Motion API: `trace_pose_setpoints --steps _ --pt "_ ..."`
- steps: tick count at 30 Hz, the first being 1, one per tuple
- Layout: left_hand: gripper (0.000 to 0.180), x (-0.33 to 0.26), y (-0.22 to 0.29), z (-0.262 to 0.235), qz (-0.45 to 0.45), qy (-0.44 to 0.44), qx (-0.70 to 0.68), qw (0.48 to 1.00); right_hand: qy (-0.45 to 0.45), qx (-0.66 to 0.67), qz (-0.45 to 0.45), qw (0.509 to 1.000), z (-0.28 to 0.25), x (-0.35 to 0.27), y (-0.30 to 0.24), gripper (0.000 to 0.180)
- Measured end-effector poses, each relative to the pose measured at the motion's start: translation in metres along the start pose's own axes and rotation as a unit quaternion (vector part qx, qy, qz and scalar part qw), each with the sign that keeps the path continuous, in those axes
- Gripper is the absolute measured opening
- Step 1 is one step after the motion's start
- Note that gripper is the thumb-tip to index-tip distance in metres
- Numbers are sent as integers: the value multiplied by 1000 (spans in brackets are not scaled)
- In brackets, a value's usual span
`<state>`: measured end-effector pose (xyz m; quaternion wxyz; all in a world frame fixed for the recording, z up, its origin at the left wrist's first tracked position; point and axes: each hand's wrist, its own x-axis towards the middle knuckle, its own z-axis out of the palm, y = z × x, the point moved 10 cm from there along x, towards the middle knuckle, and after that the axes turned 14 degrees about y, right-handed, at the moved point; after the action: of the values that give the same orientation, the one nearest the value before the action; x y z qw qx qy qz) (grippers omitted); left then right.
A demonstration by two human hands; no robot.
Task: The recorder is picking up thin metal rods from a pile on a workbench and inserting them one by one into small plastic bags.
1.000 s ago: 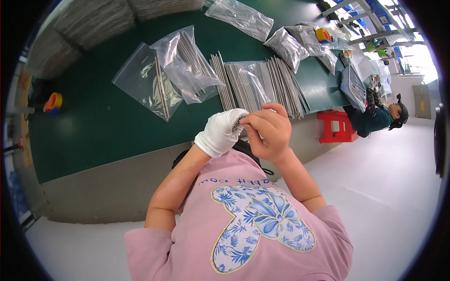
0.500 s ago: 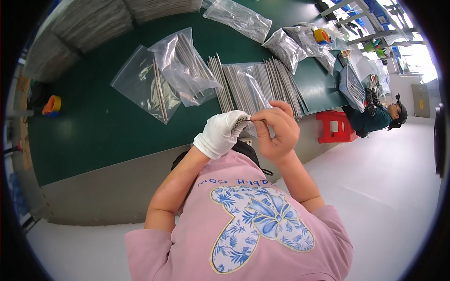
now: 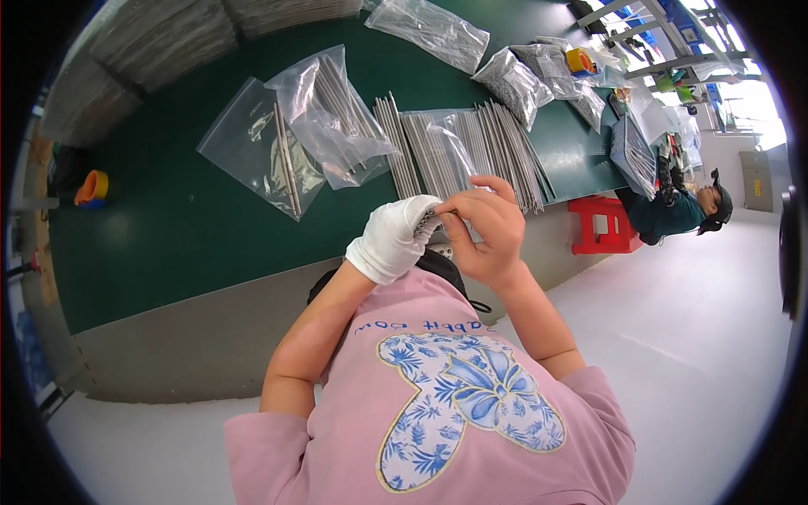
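On the far left edge of the dark green table sits a small orange roll of tape. Further right lies a flat clear plastic bag holding a few thin metal rods, and overlapping its right side is a second, crumpled clear bag with several more rods inside. Next comes a loose row of long grey metal rods laid side by side on the table, a clear bag partly over them. Near the table's front edge, the white-gloved left hand is closed around a small bundle of short metal rods, their ends sticking out toward the bare right hand, whose fingertips pinch at those ends; the two hands touch. Beyond, at the upper right, lie more clear bags filled with small grey parts. A red plastic stool stands on the floor beside the table.
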<state>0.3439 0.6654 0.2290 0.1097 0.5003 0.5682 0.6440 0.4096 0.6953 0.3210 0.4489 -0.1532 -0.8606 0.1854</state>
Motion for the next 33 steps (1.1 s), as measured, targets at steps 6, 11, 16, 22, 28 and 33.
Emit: trace_pose_setpoints --steps 6,11,16,22,28,33 --pt "17 -4 -3 5 -8 -22 -9 1000 2 -23 -38 999 0 -1 -9 12" --pt "19 -2 0 5 -6 -18 -14 1000 10 -26 -38 999 -2 -1 -10 10" --pt "19 -5 -1 5 -2 -13 -25 1000 -1 -40 -49 998 -3 -3 -14 9" --pt "19 -5 2 4 10 -6 -18 1000 38 -4 -15 999 -10 -3 -9 7" --pt "19 -4 6 6 -5 -29 4 1000 17 -21 0 1000 -6 -3 0 8" --pt "17 -6 3 5 12 -7 0 1000 25 -13 10 1000 -8 -2 1 9"
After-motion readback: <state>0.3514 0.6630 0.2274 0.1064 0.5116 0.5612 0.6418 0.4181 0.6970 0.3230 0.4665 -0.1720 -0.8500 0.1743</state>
